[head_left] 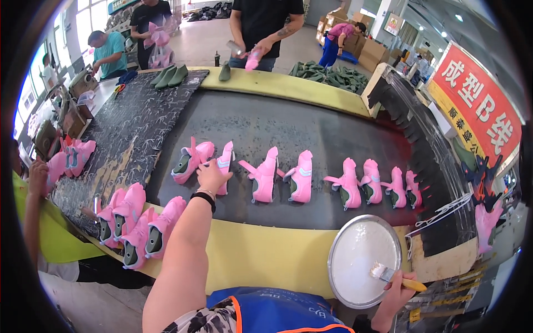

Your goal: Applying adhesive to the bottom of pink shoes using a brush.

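Note:
My left hand [212,176] reaches onto the dark belt and grips a pink shoe upper [225,157], thumb on one side and fingers on the other. Another pink upper on a green last [186,162] lies just left of it. In my right hand [395,297] is a paintbrush [411,284] with a yellow wooden handle. Its whitish bristles hang over a round metal pan [332,277] of white liquid; whether they touch the surface I cannot tell. More pink uppers [265,176] lie in a row along the belt to the right.
Several pink shoes [132,208] crowd the table's left corner, beside a person in a yellow-green top [69,233]. A yellow ledge [244,244] runs along the near side. Across the belt, a person in black [266,28] holds a pink piece. Green lasts [327,75] are heaped behind.

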A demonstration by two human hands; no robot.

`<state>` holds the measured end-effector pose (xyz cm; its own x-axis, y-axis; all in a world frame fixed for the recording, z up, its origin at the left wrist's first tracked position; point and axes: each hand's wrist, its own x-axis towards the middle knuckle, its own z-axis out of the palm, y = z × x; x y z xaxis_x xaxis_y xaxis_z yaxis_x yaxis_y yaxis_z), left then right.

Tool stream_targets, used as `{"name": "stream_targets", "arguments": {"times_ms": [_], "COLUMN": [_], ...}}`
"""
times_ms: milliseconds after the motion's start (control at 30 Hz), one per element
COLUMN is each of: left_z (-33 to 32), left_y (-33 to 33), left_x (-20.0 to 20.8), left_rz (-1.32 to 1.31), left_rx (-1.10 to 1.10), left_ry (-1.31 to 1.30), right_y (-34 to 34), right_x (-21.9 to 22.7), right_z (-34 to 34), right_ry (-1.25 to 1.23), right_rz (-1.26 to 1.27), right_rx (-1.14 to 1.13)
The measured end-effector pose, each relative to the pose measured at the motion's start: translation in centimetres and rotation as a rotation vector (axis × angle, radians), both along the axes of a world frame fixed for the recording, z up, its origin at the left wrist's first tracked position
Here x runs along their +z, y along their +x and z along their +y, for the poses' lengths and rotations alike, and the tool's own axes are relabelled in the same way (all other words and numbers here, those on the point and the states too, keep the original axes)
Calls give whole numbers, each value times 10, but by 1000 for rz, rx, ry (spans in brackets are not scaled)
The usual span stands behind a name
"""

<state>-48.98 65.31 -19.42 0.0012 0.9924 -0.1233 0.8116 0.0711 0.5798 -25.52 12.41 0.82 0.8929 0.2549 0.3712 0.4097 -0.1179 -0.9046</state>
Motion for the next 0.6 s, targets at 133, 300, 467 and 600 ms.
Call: {"name": "stream_targets", "arguments": {"times_ms": [133, 300, 467, 600], "left_z": [29, 50, 59, 74], "left_y": [-50, -148, -127, -131], "left_x": [-1, -36, -55, -46], "left_rz": [163, 272, 253, -1021], "left_rx": [199, 226, 161, 239], "left_ry": [528, -64, 48, -468], "right_y": [-2, -7, -13, -10], "right_x": [0, 3, 5, 9], "right_z": [11, 23, 19, 7], "right_ry": [32, 56, 135, 153], "right_rz": [-25, 116, 119, 75], "right_rx": [-35, 120, 103, 138]}}
